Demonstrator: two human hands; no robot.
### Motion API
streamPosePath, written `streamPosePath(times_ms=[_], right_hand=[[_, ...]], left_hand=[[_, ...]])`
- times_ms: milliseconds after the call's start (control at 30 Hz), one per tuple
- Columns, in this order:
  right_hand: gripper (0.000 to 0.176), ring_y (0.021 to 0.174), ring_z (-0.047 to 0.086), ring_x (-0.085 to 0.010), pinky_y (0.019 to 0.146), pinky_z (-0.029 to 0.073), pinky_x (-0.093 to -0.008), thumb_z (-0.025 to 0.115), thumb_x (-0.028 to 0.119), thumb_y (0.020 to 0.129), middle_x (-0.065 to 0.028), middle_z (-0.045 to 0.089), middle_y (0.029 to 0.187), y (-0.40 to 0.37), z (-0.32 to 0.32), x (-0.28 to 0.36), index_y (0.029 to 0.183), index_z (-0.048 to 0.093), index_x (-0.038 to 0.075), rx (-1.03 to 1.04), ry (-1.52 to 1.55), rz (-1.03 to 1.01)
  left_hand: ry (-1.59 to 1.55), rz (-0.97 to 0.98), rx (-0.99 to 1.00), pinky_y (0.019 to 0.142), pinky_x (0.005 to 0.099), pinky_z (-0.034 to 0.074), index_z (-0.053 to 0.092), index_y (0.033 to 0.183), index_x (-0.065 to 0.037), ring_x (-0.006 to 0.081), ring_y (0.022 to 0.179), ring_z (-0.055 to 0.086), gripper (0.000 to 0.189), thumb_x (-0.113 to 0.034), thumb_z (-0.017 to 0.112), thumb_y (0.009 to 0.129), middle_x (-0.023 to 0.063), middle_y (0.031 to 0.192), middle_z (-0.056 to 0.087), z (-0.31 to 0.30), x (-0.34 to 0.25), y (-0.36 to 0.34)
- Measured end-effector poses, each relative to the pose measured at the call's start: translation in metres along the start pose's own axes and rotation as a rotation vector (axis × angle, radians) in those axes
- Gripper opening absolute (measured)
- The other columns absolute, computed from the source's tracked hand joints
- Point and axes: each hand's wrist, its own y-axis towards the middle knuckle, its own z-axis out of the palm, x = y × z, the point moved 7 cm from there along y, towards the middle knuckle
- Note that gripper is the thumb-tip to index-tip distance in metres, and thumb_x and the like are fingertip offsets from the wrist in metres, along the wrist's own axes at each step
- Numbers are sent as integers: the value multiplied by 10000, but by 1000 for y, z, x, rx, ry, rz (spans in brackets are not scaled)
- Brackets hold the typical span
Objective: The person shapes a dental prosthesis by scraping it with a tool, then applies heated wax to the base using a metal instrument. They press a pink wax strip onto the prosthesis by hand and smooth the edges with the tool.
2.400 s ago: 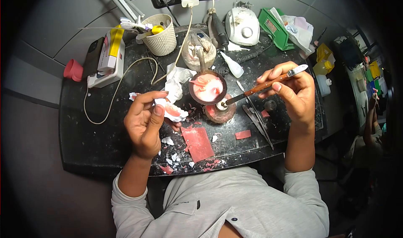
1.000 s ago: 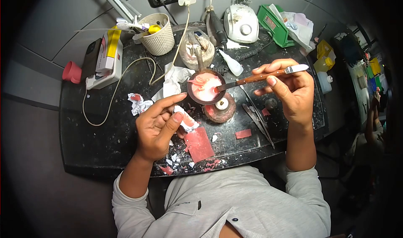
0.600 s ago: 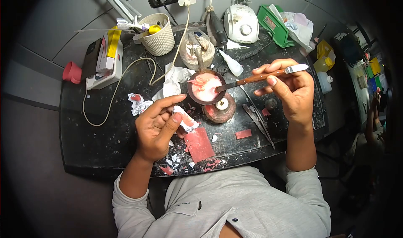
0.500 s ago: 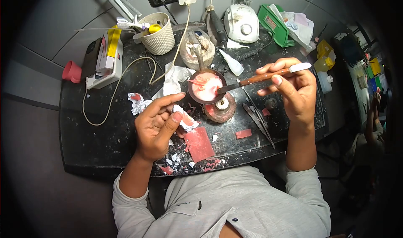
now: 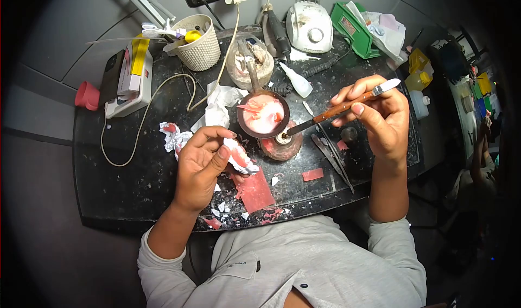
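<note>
My left hand (image 5: pixel 199 172) pinches a white plaster dental cast (image 5: pixel 242 159) with pink wax on it, held above a pink wax sheet (image 5: pixel 256 193). In my right hand (image 5: pixel 381 118) is a wax knife (image 5: pixel 337 110) with a wooden handle, its dark blade pointing left and its white-looking end up by the fingers. The blade tip is at the wick of a spirit lamp (image 5: pixel 286 148); no flame can be made out. Just behind the lamp, a small dark pan (image 5: pixel 244 124) holds melted pink wax (image 5: pixel 266 114) with solid pieces in it.
Tweezer-like metal tools (image 5: pixel 332 158) and a small wax strip (image 5: pixel 312 175) lie right of the lamp. Crumpled paper (image 5: pixel 175 138) and plaster crumbs litter the left. Behind stand a woven basket (image 5: pixel 198 50), a white cable, a squeeze bottle (image 5: pixel 297 81), a motor unit (image 5: pixel 309 28) and a green bin (image 5: pixel 353 31).
The knife tip has moved from the pan's wax down to the lamp's wick. My left hand has lowered slightly and turned the cast. The whole view has shifted a little.
</note>
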Motion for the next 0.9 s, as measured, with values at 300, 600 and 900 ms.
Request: streamPosePath(times_ms=[300,600,900], right_hand=[[141,879,710,-238,701,621,-310,600,7,907,-228,688,980,-2,5,5,1022,580,-72,14,-33,-7],[162,780,716,-312,619,645,-373,598,-14,870,-318,649,912,-22,40,20,987,505,-75,78,74,-121],[238,713,692,-296,690,628,-441,685,121,828,-211,636,815,-30,57,17,905,486,17,-19,-110,-45]], left_hand=[[-64,-37,34,620,354,636,469,1215,45,225,756,702,264,-99,544,1007,165,955,635,5,7,-2],[-149,-132,148,631,327,651,471,1178,75,212,785,705,266,-94,565,995,172,1059,583,18,14,-7],[-123,-139,172,616,286,648,524,1175,59,156,857,668,227,-32,579,975,144,1091,572,22,12,-10]])
